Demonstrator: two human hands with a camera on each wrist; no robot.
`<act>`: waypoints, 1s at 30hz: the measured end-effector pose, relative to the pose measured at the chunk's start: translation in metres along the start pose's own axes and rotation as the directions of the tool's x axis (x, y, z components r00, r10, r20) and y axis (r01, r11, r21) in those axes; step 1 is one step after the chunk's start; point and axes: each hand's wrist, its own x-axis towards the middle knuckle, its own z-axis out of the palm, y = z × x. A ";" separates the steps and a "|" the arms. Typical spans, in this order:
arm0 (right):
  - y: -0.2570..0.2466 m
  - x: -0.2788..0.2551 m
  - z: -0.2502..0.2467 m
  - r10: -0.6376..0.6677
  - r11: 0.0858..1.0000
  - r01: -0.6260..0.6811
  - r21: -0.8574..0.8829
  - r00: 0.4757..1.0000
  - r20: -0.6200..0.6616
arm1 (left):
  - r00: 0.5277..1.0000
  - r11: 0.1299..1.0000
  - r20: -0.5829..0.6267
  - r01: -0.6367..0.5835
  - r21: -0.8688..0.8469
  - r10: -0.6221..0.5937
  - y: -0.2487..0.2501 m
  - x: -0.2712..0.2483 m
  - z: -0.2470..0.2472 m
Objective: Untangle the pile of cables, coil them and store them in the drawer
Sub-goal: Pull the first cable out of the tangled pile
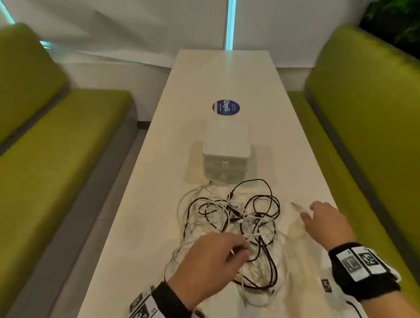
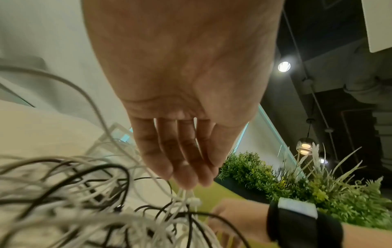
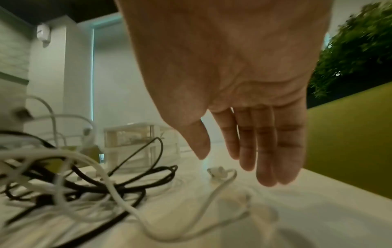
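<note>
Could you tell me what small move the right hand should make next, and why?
Probably lower the right hand and pinch the loose white plug on the table. Its fingers are straight, hold nothing and hover just above that free end, which lies clear of the pile. The left hand is already on the pile, so it could steady it while that cable is drawn out.

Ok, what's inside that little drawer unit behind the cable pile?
The drawer unit has clear walls; the right wrist view shows pale, blurred shapes inside the upper drawer, too unclear to name. From the head view its white top hides the contents.
</note>
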 end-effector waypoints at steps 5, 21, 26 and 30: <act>-0.007 0.025 0.023 0.061 0.996 -0.064 0.056 0.997 0.043 | 0.998 0.990 0.057 0.024 -0.138 -0.017 -0.005 0.050 -0.010; -0.106 -0.091 -0.071 -0.350 0.496 0.614 0.614 0.788 -0.506 | 0.992 0.905 -0.118 -0.017 -0.424 -0.037 -0.011 0.035 -0.010; -0.124 -0.141 -0.063 -0.383 0.355 0.635 0.686 0.768 -0.514 | 0.989 0.740 -0.149 -0.110 -0.664 0.014 0.005 -0.003 -0.013; -0.125 -0.162 -0.057 -0.435 0.315 0.646 0.695 0.749 -0.499 | 0.965 0.609 -0.261 -0.207 -0.766 -0.001 0.012 -0.018 -0.015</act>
